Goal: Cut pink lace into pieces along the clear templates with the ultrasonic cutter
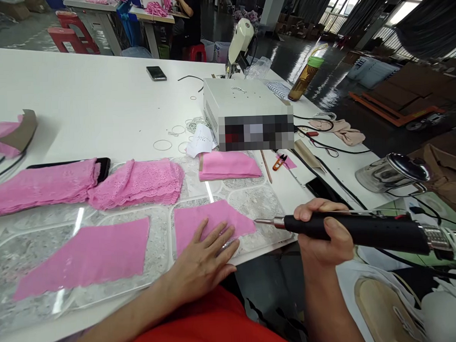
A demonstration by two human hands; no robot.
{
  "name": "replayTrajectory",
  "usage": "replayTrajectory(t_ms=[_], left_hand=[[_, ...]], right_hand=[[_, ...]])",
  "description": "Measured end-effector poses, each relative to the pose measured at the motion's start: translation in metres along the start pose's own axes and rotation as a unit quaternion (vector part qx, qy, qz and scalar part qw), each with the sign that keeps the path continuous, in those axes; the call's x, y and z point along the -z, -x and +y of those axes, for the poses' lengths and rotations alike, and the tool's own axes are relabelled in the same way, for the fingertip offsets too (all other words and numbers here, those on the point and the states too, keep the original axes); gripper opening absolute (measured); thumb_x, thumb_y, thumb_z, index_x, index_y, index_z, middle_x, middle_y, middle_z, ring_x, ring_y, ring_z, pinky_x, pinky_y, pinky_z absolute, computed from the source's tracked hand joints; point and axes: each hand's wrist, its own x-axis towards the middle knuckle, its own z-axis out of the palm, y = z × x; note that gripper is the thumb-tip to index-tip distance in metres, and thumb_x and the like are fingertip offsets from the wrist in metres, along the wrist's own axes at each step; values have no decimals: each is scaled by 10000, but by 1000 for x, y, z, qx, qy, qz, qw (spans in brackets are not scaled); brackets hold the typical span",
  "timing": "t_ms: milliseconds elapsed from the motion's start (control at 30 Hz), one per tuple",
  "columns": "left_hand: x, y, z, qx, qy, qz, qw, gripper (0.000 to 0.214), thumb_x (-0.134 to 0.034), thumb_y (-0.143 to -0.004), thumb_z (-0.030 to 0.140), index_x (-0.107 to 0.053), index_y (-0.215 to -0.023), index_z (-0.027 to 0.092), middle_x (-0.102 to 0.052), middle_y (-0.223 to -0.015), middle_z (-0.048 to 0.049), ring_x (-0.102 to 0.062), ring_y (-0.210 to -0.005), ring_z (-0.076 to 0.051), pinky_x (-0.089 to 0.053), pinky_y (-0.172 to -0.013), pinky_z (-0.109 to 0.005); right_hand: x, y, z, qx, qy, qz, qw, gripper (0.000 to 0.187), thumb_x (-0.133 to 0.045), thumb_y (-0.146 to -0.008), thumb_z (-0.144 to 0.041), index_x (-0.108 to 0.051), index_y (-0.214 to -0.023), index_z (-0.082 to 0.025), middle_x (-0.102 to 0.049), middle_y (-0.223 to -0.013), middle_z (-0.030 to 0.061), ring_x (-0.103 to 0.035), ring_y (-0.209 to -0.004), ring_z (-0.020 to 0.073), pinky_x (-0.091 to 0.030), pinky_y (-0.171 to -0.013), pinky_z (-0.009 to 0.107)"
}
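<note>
My left hand (204,259) lies flat with fingers spread on a pink fabric piece (194,222), touching its lower middle. In my right hand (323,232) is a black handheld power tool (361,231) with a narrow metal tip, fingers wrapped round its body. The tip is at the right, pointed end of the fabric; whether it touches cannot be told. To the left a second pink piece (92,255) lies flat on the clear-covered patterned mat (159,238). Behind are stacks of pink lace (138,181) and a folded pink fabric stack (230,166).
A grey metal box (248,98) stands at the back, cables on its right. Orange thread snips (279,162), a lidded glass mug (390,173), a phone (156,73) and a bottle (306,78) are on the table. Another person (188,17) sits beyond.
</note>
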Motion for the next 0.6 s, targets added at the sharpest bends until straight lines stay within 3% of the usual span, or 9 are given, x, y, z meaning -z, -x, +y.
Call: replayTrajectory(t_ms=[600], left_hand=[[3, -2, 0, -2, -1, -4, 1000, 378, -459, -979, 344, -523, -1310, 172, -515, -1401, -109, -409, -1350, -307, -264, -1133, -572]], right_hand=[[-2, 3, 7, -4, -14, -18, 1000, 62, -557, -665, -197, -575, -719, -175, -577, -701, -7, -544, -521, 104, -465, -503, 277]])
